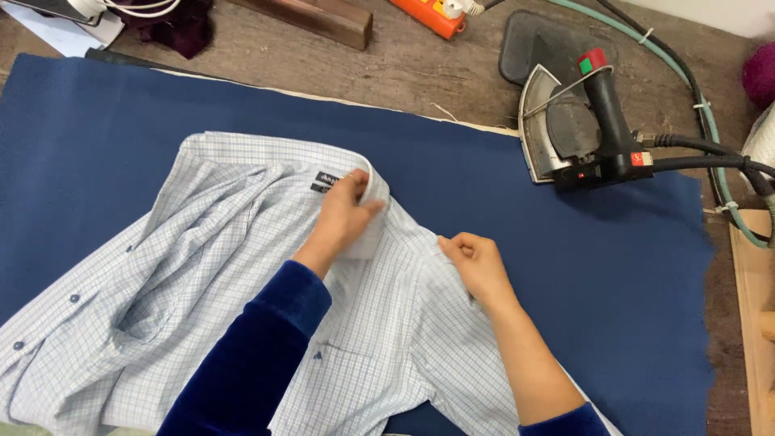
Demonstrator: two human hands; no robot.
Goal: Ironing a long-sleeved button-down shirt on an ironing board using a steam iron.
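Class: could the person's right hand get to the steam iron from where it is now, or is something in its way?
Probably yes. The right hand pinches the checked shirt, and only bare blue ironing cloth lies between it and the steam iron, whose handle faces up. It would have to release the shirt first.

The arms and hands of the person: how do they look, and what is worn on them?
Both arms wear deep blue velvet-like sleeves. The left sleeve reaches to the wrist; the right sleeve is pushed up, leaving the forearm bare. The left hand and right hand are bare: no gloves, rings or watch visible.
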